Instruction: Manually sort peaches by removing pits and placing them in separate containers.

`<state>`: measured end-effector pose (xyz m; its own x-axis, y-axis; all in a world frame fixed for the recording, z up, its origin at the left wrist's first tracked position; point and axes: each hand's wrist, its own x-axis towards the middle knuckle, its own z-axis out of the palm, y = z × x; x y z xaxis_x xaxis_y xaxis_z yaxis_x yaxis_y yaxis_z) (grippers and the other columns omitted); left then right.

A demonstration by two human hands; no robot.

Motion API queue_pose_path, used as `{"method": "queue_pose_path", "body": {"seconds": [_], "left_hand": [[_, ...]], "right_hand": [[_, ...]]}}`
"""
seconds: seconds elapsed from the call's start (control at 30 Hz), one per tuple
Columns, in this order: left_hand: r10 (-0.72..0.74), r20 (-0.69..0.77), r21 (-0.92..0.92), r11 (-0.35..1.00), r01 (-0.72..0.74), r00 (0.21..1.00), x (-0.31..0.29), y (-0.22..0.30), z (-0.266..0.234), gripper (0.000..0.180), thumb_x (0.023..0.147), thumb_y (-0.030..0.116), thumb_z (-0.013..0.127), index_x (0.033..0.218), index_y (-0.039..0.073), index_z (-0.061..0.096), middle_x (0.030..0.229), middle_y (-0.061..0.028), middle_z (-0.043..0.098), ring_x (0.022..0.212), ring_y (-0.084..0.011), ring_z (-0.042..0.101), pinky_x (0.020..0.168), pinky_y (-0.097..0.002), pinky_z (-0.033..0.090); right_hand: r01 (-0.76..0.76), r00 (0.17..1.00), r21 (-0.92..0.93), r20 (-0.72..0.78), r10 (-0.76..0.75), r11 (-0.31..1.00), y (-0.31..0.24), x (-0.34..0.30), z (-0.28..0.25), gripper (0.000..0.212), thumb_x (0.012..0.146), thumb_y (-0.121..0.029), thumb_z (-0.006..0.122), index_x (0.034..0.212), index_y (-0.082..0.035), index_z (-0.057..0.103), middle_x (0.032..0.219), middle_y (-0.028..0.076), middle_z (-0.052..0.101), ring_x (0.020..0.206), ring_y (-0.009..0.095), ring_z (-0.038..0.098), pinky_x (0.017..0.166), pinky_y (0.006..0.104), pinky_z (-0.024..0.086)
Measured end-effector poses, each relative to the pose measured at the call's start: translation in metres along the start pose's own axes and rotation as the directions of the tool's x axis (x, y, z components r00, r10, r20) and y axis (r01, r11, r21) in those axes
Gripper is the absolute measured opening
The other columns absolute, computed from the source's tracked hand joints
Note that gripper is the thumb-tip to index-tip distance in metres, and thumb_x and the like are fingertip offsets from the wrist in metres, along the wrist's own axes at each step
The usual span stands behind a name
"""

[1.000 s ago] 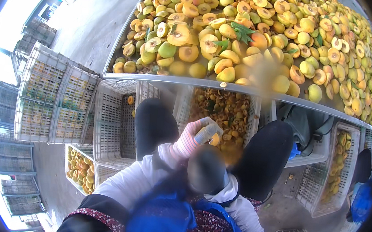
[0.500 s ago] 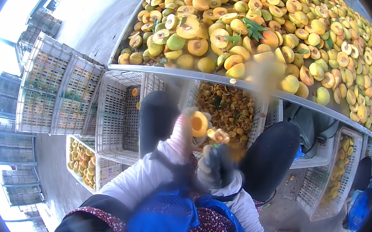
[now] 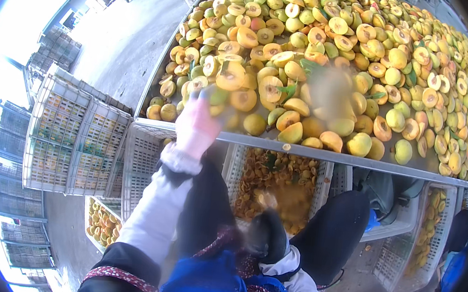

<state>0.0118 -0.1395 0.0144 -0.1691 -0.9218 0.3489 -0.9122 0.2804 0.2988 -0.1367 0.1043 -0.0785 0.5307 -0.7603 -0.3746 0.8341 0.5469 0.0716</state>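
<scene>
At the near left edge of the metal table, my left hand point(image 3: 198, 123) reaches among halved yellow peaches point(image 3: 243, 99). Its fingers are blurred at a greenish peach point(image 3: 218, 96), so I cannot make out their grip. Low between my knees, my right hand point(image 3: 263, 240) is closed around a dark-handled tool point(image 3: 272, 228); its working end is smeared by motion. Just beyond that hand sits a white crate point(image 3: 234, 166) holding brownish peach pits and scraps point(image 3: 276, 172).
The table's metal rim point(image 3: 301, 151) runs across in front of me. At left stand a large slatted crate point(image 3: 77, 136) and a lower crate of peach halves point(image 3: 103, 223). Another peach-filled crate point(image 3: 403, 263) is at right, near a person's blue garment point(image 3: 451, 262).
My left hand has gone from between my knees up to the table's peaches; the peach half it held is no longer in view. My right hand has dropped slightly lower with the tool.
</scene>
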Motion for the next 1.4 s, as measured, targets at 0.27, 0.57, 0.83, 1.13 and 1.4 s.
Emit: {"method": "queue_pose_path", "body": {"seconds": [0.27, 0.57, 0.83, 1.13, 1.4], "left_hand": [[0.171, 0.396, 0.060, 0.976, -0.211, 0.902, 0.093, 0.008, 0.026, 0.074, 0.066, 0.030, 0.078, 0.130, 0.017, 0.044, 0.111, -0.0179, 0.053, 0.099, -0.0362, 0.056, 0.087, -0.0402, 0.047], [0.293, 0.452, -0.273, 0.945, -0.182, 0.843, -0.066, 0.051, -0.008, 0.083, 0.055, 0.015, 0.080, 0.129, 0.010, 0.042, 0.115, -0.0162, 0.047, 0.096, -0.0360, 0.057, 0.080, -0.0404, 0.050], [0.305, 0.818, -0.568, 0.285, 0.772, 0.488, -0.097, 0.028, -0.029, 0.066, 0.077, 0.024, 0.075, 0.130, 0.003, 0.043, 0.116, -0.0062, 0.055, 0.105, -0.0162, 0.054, 0.093, -0.0293, 0.042], [-0.139, 0.760, -0.648, -0.074, 0.758, 0.635, -0.153, 0.044, -0.016, 0.033, 0.092, 0.031, 0.059, 0.111, 0.004, 0.059, 0.096, 0.0006, 0.062, 0.085, -0.0055, 0.056, 0.078, -0.0213, 0.045], [-0.249, 0.528, -0.805, 0.156, 0.572, 0.812, -0.175, 0.066, -0.011, 0.029, 0.092, 0.026, 0.059, 0.106, 0.001, 0.059, 0.092, -0.0037, 0.062, 0.083, -0.0078, 0.054, 0.075, -0.0224, 0.044]], "right_hand": [[0.065, 0.998, -0.019, -0.019, -0.066, 0.998, -0.016, 0.001, 0.018, 0.044, 0.093, -0.052, 0.044, 0.083, -0.011, 0.057, 0.056, -0.001, 0.042, 0.041, 0.009, 0.035, 0.037, 0.0232, 0.027], [0.267, 0.834, -0.642, -0.220, -0.506, 0.719, -0.057, 0.017, 0.066, 0.025, 0.088, -0.026, 0.063, 0.103, -0.007, 0.057, 0.060, -0.001, 0.049, 0.043, 0.007, 0.043, 0.038, 0.0216, 0.032], [0.233, 0.923, -0.651, -0.084, -0.374, 0.723, -0.042, 0.007, 0.067, 0.027, 0.085, -0.014, 0.066, 0.107, -0.002, 0.056, 0.071, 0.001, 0.059, 0.052, 0.006, 0.051, 0.045, 0.0204, 0.038], [-0.078, 0.608, -0.833, 0.395, -0.688, -0.548, 0.014, -0.011, 0.061, 0.021, 0.091, -0.025, 0.056, 0.092, -0.005, 0.053, 0.068, 0.016, 0.059, 0.059, 0.032, 0.060, 0.052, 0.0402, 0.045], [-0.143, 0.461, -0.852, 0.392, -0.796, -0.503, 0.036, -0.005, 0.033, 0.026, 0.091, -0.030, 0.055, 0.100, -0.006, 0.053, 0.067, 0.017, 0.059, 0.057, 0.034, 0.058, 0.050, 0.0409, 0.044]]}}
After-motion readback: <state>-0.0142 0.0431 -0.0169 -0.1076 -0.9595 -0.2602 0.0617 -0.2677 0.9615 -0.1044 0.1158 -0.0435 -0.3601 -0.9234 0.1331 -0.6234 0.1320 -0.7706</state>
